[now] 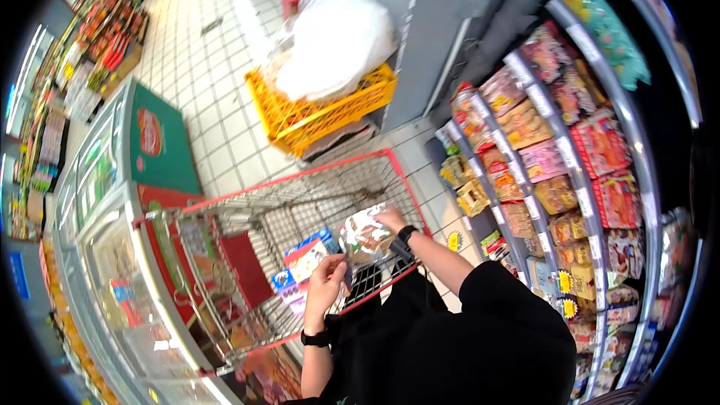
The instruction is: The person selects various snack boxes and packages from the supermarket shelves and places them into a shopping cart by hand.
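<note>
A shopping cart [300,174] with a red rim lies in front of me. My right hand [390,219] is closed on the edge of a shiny silver package [366,234] over the cart. Just left of the package, my left hand [328,274] is bent with its fingers curled, beside a box with a white and red front [306,259]. Whether those fingers hold anything is too small to tell. Blue and purple packs show around that box inside the cart. Both wrists wear black bands.
At the right, a shelf rack [574,172] carries many snack packs. A glass-topped freezer [112,255] adjoins the cart's left side. Beyond the cart, a yellow crate [330,129] holds a white plastic bag [337,37]. Produce displays [112,22] stand at the far left.
</note>
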`<state>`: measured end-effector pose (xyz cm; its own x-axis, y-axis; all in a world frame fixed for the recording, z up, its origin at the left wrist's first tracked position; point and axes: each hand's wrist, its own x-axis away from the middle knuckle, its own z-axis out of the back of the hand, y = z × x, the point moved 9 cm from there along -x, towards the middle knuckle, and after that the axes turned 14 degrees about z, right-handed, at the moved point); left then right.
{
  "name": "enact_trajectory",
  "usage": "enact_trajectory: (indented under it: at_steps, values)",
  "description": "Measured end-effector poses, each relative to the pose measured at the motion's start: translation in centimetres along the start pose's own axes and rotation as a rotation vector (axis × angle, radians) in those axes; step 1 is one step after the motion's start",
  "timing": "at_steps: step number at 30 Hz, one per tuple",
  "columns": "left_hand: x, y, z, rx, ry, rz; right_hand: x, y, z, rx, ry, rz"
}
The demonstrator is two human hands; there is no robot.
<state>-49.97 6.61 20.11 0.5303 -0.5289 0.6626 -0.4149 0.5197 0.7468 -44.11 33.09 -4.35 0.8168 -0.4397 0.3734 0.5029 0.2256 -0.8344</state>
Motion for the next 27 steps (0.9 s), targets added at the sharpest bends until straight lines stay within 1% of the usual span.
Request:
enact_trajectory:
  at_steps: [1,2,3,4,6,8,10,11,12,14,15,17,18,21,25,27]
  values:
    - [-0.1,0.8,-0.6,0.016,-0.031,0.020,1.0,-2.2,0.8,-0.131,0.057,-0.023]
    - [-0.5,1.6,-1.2,0.030,-0.063,0.040,2.5,-5.6,-0.9,-0.386,-0.041,0.018]
    - [-1.1,2.3,-1.9,0.045,-0.093,0.008,2.5,-5.5,0.2,-0.360,-0.032,0.021]
    - [-1.7,2.3,-2.3,0.050,-0.107,-0.003,3.9,-7.7,0.6,-0.402,-0.088,0.035]
    - [-1.7,4.5,-3.9,0.031,-0.139,-0.044,6.7,-10.8,2.9,-0.417,-0.033,0.143]
    - [-2.2,7.3,-6.4,0.076,-0.211,-0.144,10.8,-14.5,8.2,-0.341,0.109,0.253]
    - [-3.3,8.0,-8.7,0.081,-0.290,-0.114,13.6,-14.8,11.5,-0.301,0.164,0.244]
    - [-3.7,8.9,-10.1,0.087,-0.312,-0.162,15.0,-14.8,13.5,-0.257,0.192,0.223]
    - [-3.8,9.8,-11.3,0.095,-0.329,-0.205,16.7,-14.3,15.4,-0.240,0.282,0.254]
    - [-4.0,11.0,-13.9,0.066,-0.393,-0.223,19.5,-13.5,18.8,-0.301,0.385,0.209]
    - [-4.1,11.4,-15.2,0.051,-0.421,-0.227,20.7,-13.9,20.3,-0.298,0.418,0.213]
    - [-4.1,11.6,-18.2,0.025,-0.485,-0.236,23.6,-13.9,24.0,-0.256,0.522,0.148]
    - [-3.6,12.3,-19.3,0.022,-0.510,-0.220,24.4,-14.3,25.3,-0.265,0.548,0.163]
    - [-2.6,12.7,-23.1,-0.053,-0.563,-0.258,27.1,-15.0,29.3,-0.352,0.643,0.219]
    - [-1.5,12.4,-27.7,-0.130,-0.577,-0.193,28.9,-15.8,33.7,-0.458,0.671,0.331]
    - [-0.7,11.9,-30.3,-0.136,-0.561,-0.139,30.7,-15.9,36.1,-0.428,0.719,0.410]
